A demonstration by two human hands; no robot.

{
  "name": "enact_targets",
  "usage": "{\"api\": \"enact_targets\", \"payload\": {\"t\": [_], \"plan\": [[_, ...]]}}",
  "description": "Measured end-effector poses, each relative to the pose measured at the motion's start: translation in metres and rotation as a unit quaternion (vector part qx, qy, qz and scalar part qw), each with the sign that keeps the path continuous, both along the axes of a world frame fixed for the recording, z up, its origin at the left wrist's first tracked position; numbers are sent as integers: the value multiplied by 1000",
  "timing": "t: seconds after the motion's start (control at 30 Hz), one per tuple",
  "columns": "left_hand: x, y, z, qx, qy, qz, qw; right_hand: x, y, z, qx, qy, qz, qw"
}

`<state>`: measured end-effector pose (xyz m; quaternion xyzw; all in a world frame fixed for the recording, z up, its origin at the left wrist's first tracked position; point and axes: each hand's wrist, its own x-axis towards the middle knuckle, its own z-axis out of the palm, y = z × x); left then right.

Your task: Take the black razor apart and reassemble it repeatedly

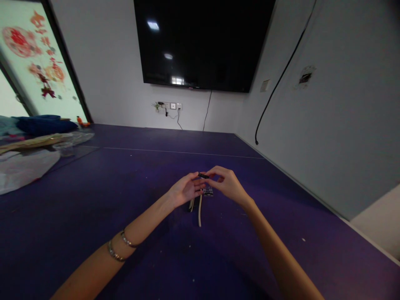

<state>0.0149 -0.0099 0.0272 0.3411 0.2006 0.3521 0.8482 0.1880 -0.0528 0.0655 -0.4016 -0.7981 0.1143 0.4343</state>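
Note:
Between my two hands is a small dark oblong piece (203, 176), too small to name. My left hand (186, 189) has its palm turned up, with thumb and fingertips at the piece's left end. From the right, my right hand (225, 182) pinches the other end between thumb and fingers. Beneath them on the purple surface (150, 233) lies a pale strip (200, 212), beside a second pale and dark strip (191, 204) partly covered by my left hand. A small dark item with grey markings (208, 192) sits just below my right fingers.
A large black television (203, 46) hangs on the far wall above sockets (173, 106) with cords. Another black cable (278, 85) dangles along the right wall. Plastic bags (28, 168) and dark blue cloth (46, 124) lie at the left.

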Motion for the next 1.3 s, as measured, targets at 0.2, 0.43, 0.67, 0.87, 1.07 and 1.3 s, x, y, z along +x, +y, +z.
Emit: {"api": "enact_targets", "payload": {"t": [0.2, 0.43, 0.67, 0.87, 1.07, 1.3], "plan": [[-8, 11, -5, 50, 59, 34, 996, 11, 14, -14, 20, -6, -37, 999], [-21, 30, -17, 83, 127, 111, 982, 37, 45, -63, -47, -113, -101, 987], [-24, 40, -27, 92, 151, 121, 977, 40, 47, -84, -108, -219, -139, 960], [-24, 37, -26, 89, 161, 131, 974, 35, 45, -86, -126, -246, -137, 951], [-24, 38, -27, 85, 170, 130, 973, 35, 47, -92, -133, -259, -139, 946], [-23, 37, -27, 73, 176, 133, 973, 35, 47, -94, -131, -264, -145, 944]]}}
